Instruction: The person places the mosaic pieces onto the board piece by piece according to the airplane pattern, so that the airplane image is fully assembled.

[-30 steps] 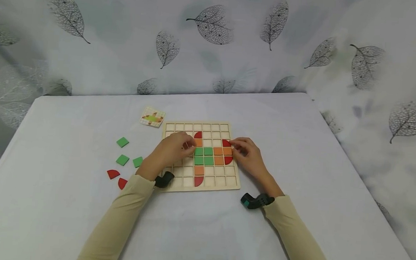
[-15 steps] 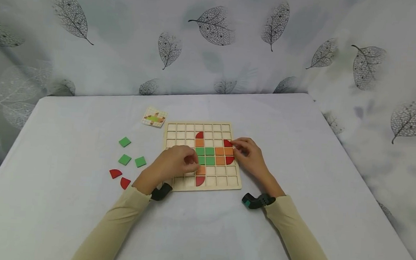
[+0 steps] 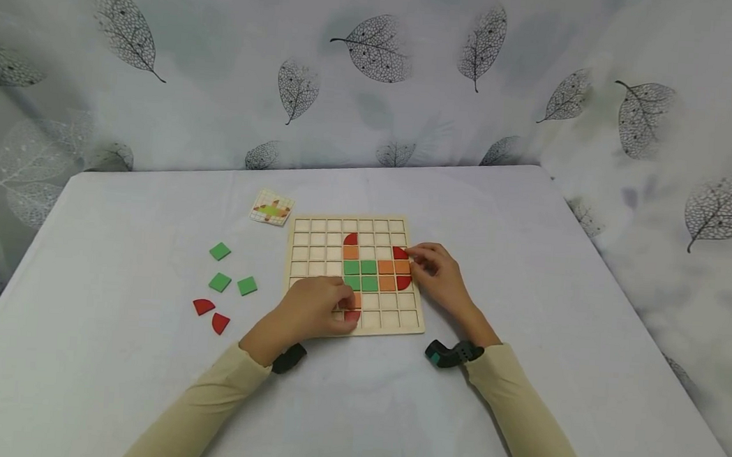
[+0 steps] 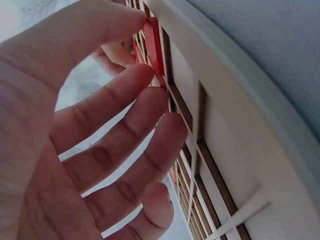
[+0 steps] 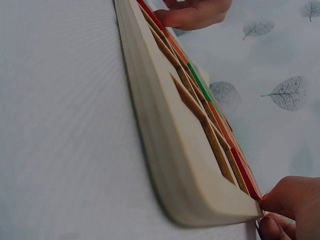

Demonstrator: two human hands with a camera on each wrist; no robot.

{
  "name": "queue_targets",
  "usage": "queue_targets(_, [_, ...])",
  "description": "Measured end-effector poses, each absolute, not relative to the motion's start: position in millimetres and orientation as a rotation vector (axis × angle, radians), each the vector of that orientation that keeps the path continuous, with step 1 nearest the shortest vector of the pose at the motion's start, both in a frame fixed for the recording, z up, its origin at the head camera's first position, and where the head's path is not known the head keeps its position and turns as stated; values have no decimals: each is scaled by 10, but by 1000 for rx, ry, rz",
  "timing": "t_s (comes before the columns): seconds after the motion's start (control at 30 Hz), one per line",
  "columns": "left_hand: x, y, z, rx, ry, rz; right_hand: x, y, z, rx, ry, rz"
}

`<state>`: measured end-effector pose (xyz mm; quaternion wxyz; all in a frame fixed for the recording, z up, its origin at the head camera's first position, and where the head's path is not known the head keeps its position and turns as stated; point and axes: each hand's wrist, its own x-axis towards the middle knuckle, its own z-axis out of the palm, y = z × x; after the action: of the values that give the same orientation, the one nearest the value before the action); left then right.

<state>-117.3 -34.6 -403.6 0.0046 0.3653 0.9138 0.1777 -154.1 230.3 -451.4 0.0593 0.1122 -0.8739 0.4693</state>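
My left hand [image 3: 314,306] reaches over the lower part of a wooden grid board [image 3: 317,253]. Its thumb and index finger pinch at a red quarter-circle tile [image 4: 154,47] set in the bottom row, while the other fingers curl loosely over the cells. At the board's right edge, my right hand [image 3: 438,275] holds the rim between thumb and fingers, beside another red quarter-circle tile [image 3: 399,253]. Green square tiles [image 3: 368,267] fill the middle cells, with orange square tiles [image 3: 387,266] to their right and above and below.
Left of the board lie several loose green squares [image 3: 219,282] and two red quarter-circles [image 3: 220,324]. A small pattern card [image 3: 271,207] rests behind the board's upper left corner. The white-covered table [image 3: 356,396] ends at a leaf-printed curtain [image 3: 373,117].
My left hand has moved down the board toward me, from beside the green squares past the lower orange square to the red tile at the bottom. My right hand stays at the edge.
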Motion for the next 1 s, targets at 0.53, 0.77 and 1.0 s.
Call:
queue_targets(0.53, [-1140,-298,-4022,1167,2823,487,-1550,2300,-4519,359,-2637,1406])
queue_targets(0.77, [-1193,-335,-4001,1217,2586,743,-1555,2307,-4527,358,-2642,1409])
queue_targets(1.0, [-1268,-414,-3984,1259,2365,942,-1552,2307,-4527,358,-2639,1420])
